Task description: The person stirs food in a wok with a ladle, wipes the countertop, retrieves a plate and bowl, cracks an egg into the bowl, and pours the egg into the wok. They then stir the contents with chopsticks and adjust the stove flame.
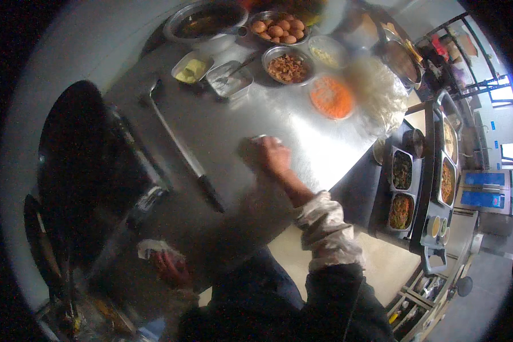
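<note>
My right hand (275, 154) presses a small whitish cloth or paper (265, 137) onto the stainless steel table (222, 128); its fingers are curled over it. At the lower left, in shadow, my left hand (170, 267) holds a white cloth (154, 247). Between my hands lies a long metal ladle or hooked utensil (177, 143) with a black handle, slanting across the tabletop. A large black wok (85, 171) is to the left.
Toward the back stand a bowl of brown eggs (278, 30), a bowl of chopped brown food (287, 67), shredded orange food (332, 97), a plastic bag (378, 98), a tub of yellow food (192, 70) and a large pot (205, 21). A cart with food trays (402, 169) is at the right.
</note>
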The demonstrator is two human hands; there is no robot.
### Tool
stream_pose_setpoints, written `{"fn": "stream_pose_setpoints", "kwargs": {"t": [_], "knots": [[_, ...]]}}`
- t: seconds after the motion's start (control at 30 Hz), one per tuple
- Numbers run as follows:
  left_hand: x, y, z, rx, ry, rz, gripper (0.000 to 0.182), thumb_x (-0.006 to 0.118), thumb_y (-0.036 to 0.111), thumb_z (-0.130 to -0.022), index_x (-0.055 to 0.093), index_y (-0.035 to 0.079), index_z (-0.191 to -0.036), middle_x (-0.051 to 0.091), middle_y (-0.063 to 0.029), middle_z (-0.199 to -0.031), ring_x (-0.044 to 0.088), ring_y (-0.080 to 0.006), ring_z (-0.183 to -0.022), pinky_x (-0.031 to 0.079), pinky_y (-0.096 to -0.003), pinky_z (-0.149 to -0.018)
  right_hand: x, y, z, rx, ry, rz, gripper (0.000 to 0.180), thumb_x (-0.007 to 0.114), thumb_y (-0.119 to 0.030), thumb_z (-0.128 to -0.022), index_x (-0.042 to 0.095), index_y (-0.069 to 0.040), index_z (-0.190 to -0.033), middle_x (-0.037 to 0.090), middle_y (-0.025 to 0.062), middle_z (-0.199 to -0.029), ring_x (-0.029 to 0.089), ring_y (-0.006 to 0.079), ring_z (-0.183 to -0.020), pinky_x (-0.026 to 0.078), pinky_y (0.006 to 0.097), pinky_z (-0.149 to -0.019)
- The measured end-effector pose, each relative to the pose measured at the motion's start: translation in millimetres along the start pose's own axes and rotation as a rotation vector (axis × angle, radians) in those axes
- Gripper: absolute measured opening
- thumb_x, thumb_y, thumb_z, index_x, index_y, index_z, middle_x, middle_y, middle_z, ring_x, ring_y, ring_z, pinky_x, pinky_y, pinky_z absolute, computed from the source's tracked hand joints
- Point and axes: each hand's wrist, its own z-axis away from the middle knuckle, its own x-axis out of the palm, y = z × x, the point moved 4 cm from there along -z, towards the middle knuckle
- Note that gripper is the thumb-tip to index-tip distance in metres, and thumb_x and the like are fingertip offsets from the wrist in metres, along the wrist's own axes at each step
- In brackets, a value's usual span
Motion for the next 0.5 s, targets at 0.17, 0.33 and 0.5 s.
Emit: {"fn": "stream_pose_setpoints", "kwargs": {"t": [0.17, 0.33, 0.5], "knots": [[-1, 12, -3, -0.093, -0.045, 0.034, 0.046, 0.042, 0.030, -0.091, 0.041, 0.001, -0.126, 0.036, -0.0245, -0.132, 0.034, -0.0401, -0.123, 0.029, -0.0485, -0.100, -9, -53, -56, -0.235, 0.129, -0.057, 0.019, 0.049, -0.013, -0.080, 0.051, -0.007, -0.098, 0.056, 0.0096, -0.081, 0.061, 0.0217, -0.060, 0.049, 0.0331, -0.043], [-5, 14, -6, -0.019, -0.066, -0.042, 0.044, 0.039, 0.028, -0.092, 0.040, 0.001, -0.127, 0.036, -0.0243, -0.132, 0.036, -0.0394, -0.122, 0.030, -0.0477, -0.100, -22, 8, -117, 0.050, 0.023, -0.180, 0.015, 0.054, -0.013, -0.074, 0.049, -0.009, -0.088, 0.057, 0.0124, -0.085, 0.060, 0.0328, -0.074, 0.049, 0.0423, -0.061], [-1, 12, -4, -0.035, -0.069, -0.097, 0.046, 0.036, 0.032, -0.092, 0.041, 0.001, -0.126, 0.037, -0.0241, -0.131, 0.037, -0.0394, -0.120, 0.030, -0.0477, -0.099, -23, 67, -98, 0.223, 0.123, 0.017, 0.011, 0.047, -0.014, -0.081, 0.047, -0.012, -0.091, 0.055, 0.0062, -0.081, 0.061, 0.0256, -0.062, 0.050, 0.0364, -0.049]]}}
